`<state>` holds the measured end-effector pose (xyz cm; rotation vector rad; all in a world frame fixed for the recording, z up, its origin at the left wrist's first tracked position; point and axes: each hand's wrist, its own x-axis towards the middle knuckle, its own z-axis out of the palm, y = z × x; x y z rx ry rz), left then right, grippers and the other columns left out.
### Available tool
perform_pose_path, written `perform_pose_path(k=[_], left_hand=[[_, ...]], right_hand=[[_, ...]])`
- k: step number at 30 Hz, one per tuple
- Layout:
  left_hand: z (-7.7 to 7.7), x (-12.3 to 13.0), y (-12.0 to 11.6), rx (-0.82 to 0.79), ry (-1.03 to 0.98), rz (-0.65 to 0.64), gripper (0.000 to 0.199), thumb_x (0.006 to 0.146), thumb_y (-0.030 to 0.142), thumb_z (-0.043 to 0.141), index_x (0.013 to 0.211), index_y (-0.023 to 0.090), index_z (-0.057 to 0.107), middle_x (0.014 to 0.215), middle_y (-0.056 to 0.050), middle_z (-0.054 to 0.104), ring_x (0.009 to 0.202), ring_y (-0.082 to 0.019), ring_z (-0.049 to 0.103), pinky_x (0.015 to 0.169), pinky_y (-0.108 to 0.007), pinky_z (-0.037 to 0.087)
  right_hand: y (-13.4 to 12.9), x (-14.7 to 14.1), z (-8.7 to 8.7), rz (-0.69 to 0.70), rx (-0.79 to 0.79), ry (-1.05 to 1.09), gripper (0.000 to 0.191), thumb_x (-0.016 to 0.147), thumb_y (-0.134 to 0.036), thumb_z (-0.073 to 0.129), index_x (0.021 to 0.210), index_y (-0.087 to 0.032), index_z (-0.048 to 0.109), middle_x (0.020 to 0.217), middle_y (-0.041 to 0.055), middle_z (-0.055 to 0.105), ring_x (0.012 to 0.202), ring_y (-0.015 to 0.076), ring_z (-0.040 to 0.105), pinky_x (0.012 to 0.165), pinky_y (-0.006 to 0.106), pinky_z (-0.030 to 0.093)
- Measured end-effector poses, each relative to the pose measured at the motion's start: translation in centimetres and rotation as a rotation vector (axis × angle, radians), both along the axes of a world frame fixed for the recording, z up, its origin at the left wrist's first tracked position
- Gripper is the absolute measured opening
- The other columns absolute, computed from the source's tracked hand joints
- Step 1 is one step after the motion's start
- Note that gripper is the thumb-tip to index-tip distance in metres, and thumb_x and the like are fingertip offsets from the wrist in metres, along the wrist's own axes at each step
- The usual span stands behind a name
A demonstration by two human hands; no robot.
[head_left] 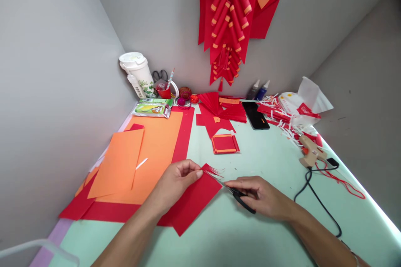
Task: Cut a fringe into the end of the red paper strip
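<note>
My left hand [177, 183] pinches the upper edge of a red paper sheet [191, 204] lying on the pale green table [257, 233]. The sheet's far corner is cut into thin fringe strips [214, 171]. My right hand [260, 196] grips small black scissors [239, 198], whose blades point left at the fringed edge. Both hands sit near the table's front middle.
Orange sheets [120, 162] lie on red paper at the left. A stack of red cards [224, 143], a black phone [255, 115], a glue gun [310, 152] with its black cord [316, 200], paper scraps [282, 112], glue bottles and a white jug [138, 73] stand behind. A red paper decoration [232, 21] hangs on the wall.
</note>
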<state>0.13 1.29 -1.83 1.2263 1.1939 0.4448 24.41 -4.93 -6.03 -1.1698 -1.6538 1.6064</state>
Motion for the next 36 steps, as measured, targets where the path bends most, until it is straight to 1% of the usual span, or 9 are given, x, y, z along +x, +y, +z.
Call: perform_pose_path(k=[4,9,15,22,28,32,36], left_hand=[[-0.10,0.00,-0.05,0.007,0.004,-0.003,0.027,0.077,0.044,0.059,0.074,0.017,0.055,0.069,0.004,0.050,0.060,-0.009,0.042,0.058,-0.021,0.032],[-0.01,-0.02,-0.06,-0.026,0.004,-0.004,0.027,0.078,0.044,0.059,0.076,0.018,0.054,0.070,0.004,0.051,0.060,-0.009,0.043,0.057,-0.021,0.033],[0.15,0.11,-0.12,-0.038,0.002,0.006,0.026,0.077,0.043,0.060,0.074,0.017,0.054,0.068,0.005,0.050,0.059,-0.008,0.043,0.055,-0.020,0.033],[0.31,0.23,-0.20,-0.050,-0.009,0.021,0.026,0.076,0.043,0.061,0.074,0.018,0.054,0.068,0.004,0.051,0.059,-0.009,0.045,0.055,-0.020,0.034],[0.10,0.30,-0.21,-0.017,-0.008,0.006,0.025,0.076,0.041,0.061,0.074,0.017,0.055,0.066,0.004,0.052,0.059,-0.009,0.043,0.055,-0.020,0.033],[0.07,0.34,-0.28,-0.046,-0.004,-0.009,0.025,0.077,0.042,0.059,0.075,0.018,0.055,0.067,0.003,0.052,0.058,-0.009,0.045,0.055,-0.020,0.034],[0.27,0.41,-0.30,-0.044,-0.012,0.002,0.024,0.077,0.041,0.061,0.074,0.018,0.055,0.068,0.004,0.052,0.058,-0.009,0.044,0.055,-0.020,0.034]], right_hand=[[-0.09,-0.16,0.06,-0.011,-0.001,-0.005,0.049,0.077,-0.003,0.052,0.121,-0.023,0.060,0.090,0.0023,0.062,0.070,0.0088,0.058,0.062,0.017,0.047],[-0.10,-0.03,-0.15,-0.021,0.015,-0.031,0.046,0.078,-0.006,0.055,0.120,-0.024,0.060,0.087,0.0016,0.060,0.072,0.0094,0.057,0.063,0.016,0.046],[-0.10,0.10,-0.43,-0.014,0.001,0.020,0.046,0.080,-0.008,0.055,0.122,-0.024,0.059,0.090,0.0027,0.060,0.073,0.0101,0.058,0.064,0.018,0.048],[-0.01,0.22,-0.65,0.000,0.013,-0.002,0.045,0.079,-0.008,0.054,0.121,-0.023,0.060,0.092,0.0037,0.062,0.072,0.0108,0.058,0.064,0.019,0.048],[-0.09,-0.16,-0.33,-0.014,0.034,-0.030,0.047,0.078,-0.006,0.053,0.121,-0.023,0.060,0.084,0.0015,0.058,0.067,0.0089,0.056,0.061,0.017,0.047],[-0.04,-0.24,-0.33,-0.005,0.022,-0.027,0.046,0.079,-0.006,0.052,0.121,-0.022,0.060,0.088,0.0021,0.058,0.068,0.0084,0.056,0.060,0.016,0.046],[0.04,0.01,-0.51,0.009,0.026,-0.035,0.043,0.081,-0.010,0.053,0.122,-0.022,0.059,0.091,0.0031,0.058,0.070,0.0091,0.055,0.061,0.017,0.045]])
